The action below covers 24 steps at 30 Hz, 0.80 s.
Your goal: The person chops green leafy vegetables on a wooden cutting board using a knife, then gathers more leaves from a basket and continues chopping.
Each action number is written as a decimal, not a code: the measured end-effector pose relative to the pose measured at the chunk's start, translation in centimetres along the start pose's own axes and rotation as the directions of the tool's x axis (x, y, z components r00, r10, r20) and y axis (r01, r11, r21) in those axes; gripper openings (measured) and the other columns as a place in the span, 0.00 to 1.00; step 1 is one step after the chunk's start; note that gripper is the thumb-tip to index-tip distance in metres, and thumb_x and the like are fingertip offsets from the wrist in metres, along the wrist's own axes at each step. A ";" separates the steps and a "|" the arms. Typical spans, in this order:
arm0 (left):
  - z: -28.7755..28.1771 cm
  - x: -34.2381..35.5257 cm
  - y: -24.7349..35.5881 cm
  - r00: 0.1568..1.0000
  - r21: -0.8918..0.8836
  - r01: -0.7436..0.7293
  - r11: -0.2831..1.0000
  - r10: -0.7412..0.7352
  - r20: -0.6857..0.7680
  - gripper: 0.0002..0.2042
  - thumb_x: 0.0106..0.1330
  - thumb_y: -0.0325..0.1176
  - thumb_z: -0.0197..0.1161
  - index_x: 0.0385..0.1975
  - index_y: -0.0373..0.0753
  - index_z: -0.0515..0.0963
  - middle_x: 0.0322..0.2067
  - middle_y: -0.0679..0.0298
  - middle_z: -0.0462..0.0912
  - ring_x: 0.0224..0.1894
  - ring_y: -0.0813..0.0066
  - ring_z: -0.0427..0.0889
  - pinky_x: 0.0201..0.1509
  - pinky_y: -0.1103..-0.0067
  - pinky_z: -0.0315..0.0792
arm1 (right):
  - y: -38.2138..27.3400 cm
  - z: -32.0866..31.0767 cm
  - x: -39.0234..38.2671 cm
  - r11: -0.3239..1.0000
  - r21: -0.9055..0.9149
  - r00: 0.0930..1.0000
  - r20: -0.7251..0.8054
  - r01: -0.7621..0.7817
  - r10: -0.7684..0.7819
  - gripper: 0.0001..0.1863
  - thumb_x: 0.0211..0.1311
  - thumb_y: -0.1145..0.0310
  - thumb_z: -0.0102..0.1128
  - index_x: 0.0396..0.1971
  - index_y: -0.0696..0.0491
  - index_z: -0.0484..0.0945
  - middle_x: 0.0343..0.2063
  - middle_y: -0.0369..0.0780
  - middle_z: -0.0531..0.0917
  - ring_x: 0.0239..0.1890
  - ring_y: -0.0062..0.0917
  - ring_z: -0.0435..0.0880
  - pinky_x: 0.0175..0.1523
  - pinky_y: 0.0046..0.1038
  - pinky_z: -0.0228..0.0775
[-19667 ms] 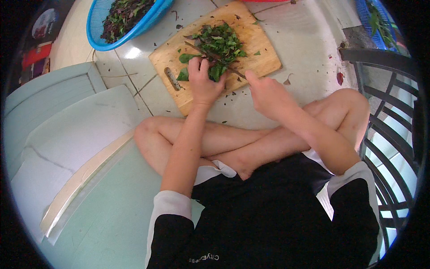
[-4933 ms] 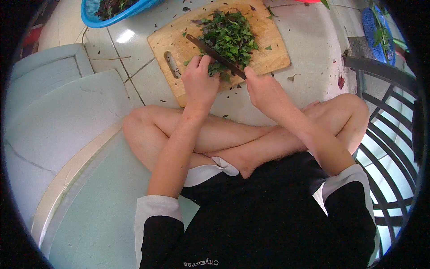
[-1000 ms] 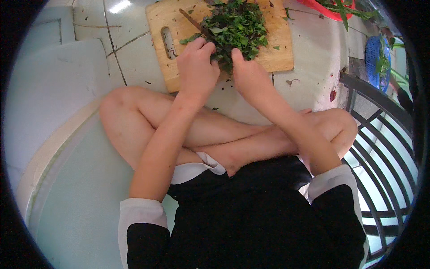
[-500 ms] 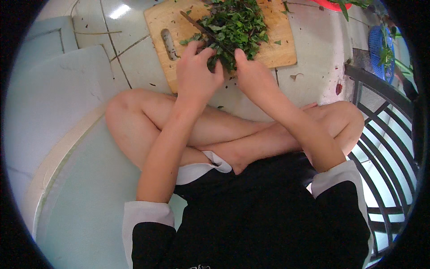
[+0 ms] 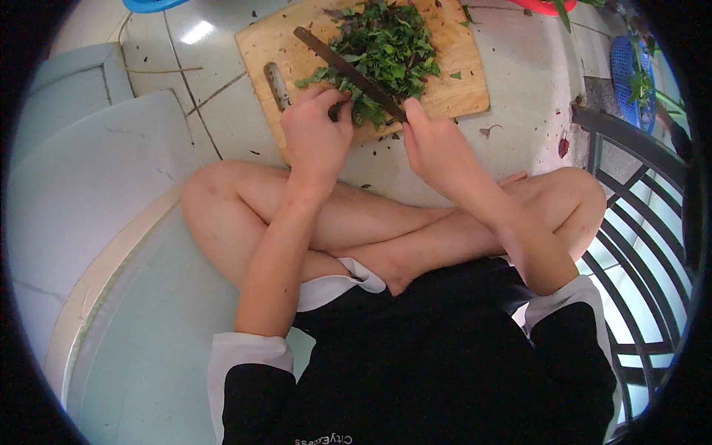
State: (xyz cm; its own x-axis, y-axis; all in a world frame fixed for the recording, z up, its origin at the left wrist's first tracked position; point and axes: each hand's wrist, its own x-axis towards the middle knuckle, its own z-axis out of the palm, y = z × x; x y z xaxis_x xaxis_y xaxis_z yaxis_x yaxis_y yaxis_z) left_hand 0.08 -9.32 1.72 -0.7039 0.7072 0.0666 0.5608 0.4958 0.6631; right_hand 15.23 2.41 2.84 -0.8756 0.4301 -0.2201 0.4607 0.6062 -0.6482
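Observation:
My right hand [image 5: 439,144] is closed round the handle end of a knife [image 5: 348,70]. Its dark, brownish blade slants up and left across a pile of chopped leafy greens [image 5: 393,48]. Under the pile is a wooden cutting board [image 5: 463,81] with a slot handle at its left side. By the near left edge of the greens, my left hand [image 5: 315,137] has its fingers curled toward the thumb. A dark bit shows between those fingertips, too small to name. Loose leaf scraps lie about the board.
The board rests on a tiled floor [image 5: 519,74] strewn with leaf bits. A blue basket [image 5: 623,85] holding greens and a black metal railing [image 5: 630,137] stand at the right. Parts of a red container [image 5: 545,7] and a blue one [image 5: 152,4] show at the far edge.
My left hand has drawn back to the left and nearer to me. The knife has come into fuller view over the greens, as my right hand shifted slightly right and nearer.

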 end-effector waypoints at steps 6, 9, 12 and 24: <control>-0.1 0.0 0.1 1.000 0.027 0.012 1.000 -0.012 -0.013 0.04 0.51 0.25 0.68 0.27 0.36 0.84 0.29 0.55 0.83 0.32 0.55 0.83 0.39 0.68 0.76 | -0.5 0.4 -0.9 0.995 -0.068 0.994 0.080 -0.075 0.080 0.16 0.62 0.74 0.50 0.50 0.59 0.66 0.18 0.53 0.80 0.24 0.52 0.81 0.29 0.50 0.73; 0.0 0.1 0.0 1.000 0.026 -0.003 1.000 0.003 -0.012 0.04 0.51 0.25 0.68 0.27 0.35 0.84 0.29 0.55 0.82 0.32 0.55 0.83 0.38 0.68 0.76 | -0.2 1.1 -1.0 0.993 -0.079 0.992 0.090 -0.086 0.093 0.24 0.61 0.74 0.49 0.59 0.57 0.64 0.21 0.54 0.81 0.24 0.52 0.82 0.29 0.50 0.73; 0.1 0.0 0.1 1.000 0.035 -0.007 0.999 0.008 -0.028 0.04 0.51 0.25 0.68 0.27 0.35 0.83 0.29 0.55 0.82 0.32 0.54 0.82 0.38 0.68 0.76 | 0.3 1.6 -1.1 0.996 -0.075 0.994 0.094 -0.041 0.048 0.31 0.60 0.76 0.48 0.66 0.51 0.60 0.25 0.55 0.81 0.25 0.51 0.82 0.29 0.49 0.73; -0.2 -0.1 0.7 0.997 0.040 -0.044 0.998 0.041 0.070 0.10 0.46 0.25 0.71 0.28 0.33 0.80 0.33 0.55 0.80 0.36 0.53 0.82 0.40 0.66 0.77 | -1.3 0.4 -0.4 1.000 -0.029 0.992 0.127 -0.009 0.013 0.46 0.57 0.82 0.49 0.73 0.29 0.48 0.35 0.59 0.80 0.27 0.54 0.81 0.33 0.49 0.76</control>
State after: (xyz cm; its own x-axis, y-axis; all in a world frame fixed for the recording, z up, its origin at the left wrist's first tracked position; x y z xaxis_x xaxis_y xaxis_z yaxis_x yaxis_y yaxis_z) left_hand 0.42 -9.18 2.32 -0.6480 0.7605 0.0411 0.6083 0.4843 0.6289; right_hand 14.97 1.17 3.50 -0.8809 0.3496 -0.3190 0.4729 0.6217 -0.6244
